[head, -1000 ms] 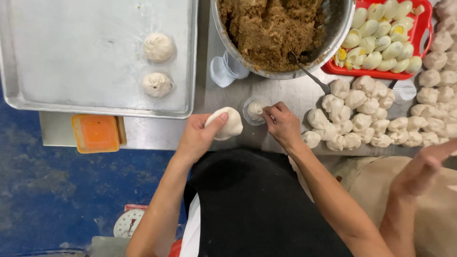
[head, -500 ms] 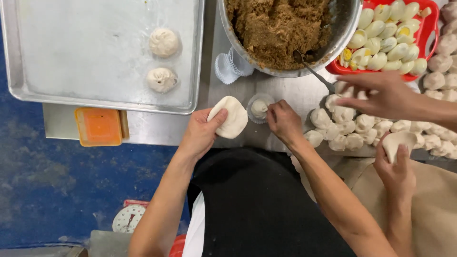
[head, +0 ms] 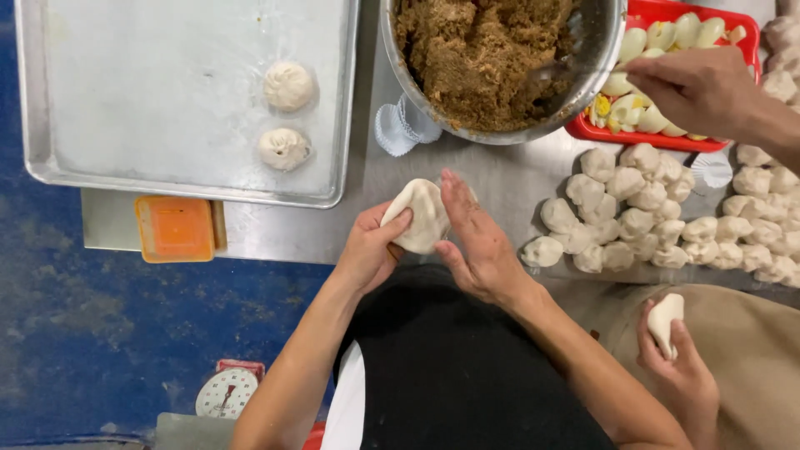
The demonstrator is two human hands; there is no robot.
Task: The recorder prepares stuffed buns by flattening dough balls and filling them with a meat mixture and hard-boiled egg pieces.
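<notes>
Dough, a flat white round, sits above the steel bench just below the metal bowl of brown filling, the left hand closing its grip on the round's edge while the open right hand presses flat against it.

Bright even overhead light, soft shadows, faint tray glare, perhaps slight blur

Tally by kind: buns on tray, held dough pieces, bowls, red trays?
Round white pleated buns on steel tray: 2
Flat white dough pieces, held: 2
Round steel bowl of brown filling: 1
Red plastic tray: 1
Total: 6
</notes>
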